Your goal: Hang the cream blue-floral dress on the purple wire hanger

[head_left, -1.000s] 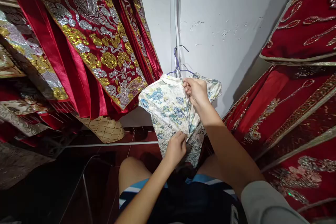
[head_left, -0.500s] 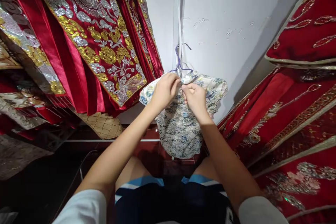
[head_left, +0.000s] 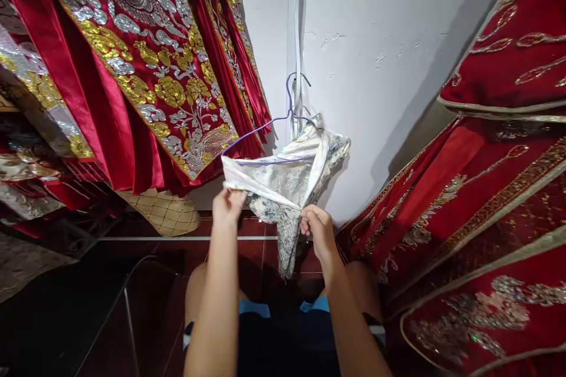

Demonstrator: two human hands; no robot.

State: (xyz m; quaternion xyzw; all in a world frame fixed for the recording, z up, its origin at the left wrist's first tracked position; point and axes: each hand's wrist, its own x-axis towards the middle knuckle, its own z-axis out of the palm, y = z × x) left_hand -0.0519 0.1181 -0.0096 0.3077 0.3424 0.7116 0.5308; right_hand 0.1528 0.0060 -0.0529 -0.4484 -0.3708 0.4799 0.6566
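Note:
A pale floral garment (head_left: 287,179) hangs half off a thin purple wire hanger (head_left: 254,131) in front of the wall. Its right shoulder is on the hanger, while the left arm of the hanger lies bare above the cloth. My left hand (head_left: 227,206) pinches the garment's left edge below the hanger's end. With closed fingers, my right hand (head_left: 317,225) grips the front edge near the middle, and the cloth is drawn into a V there. The lower part of the garment hangs bunched and narrow.
Red costumes with gold and silver embroidery (head_left: 170,65) hang on the left. More red beaded garments (head_left: 499,182) hang close on the right. A white strip (head_left: 298,29) runs down the wall. Dark red tiles (head_left: 252,250) cover the floor.
Both hands have moved down from the collar, my left hand also outward to the left. The garment's front has opened and its left shoulder has come off the hanger.

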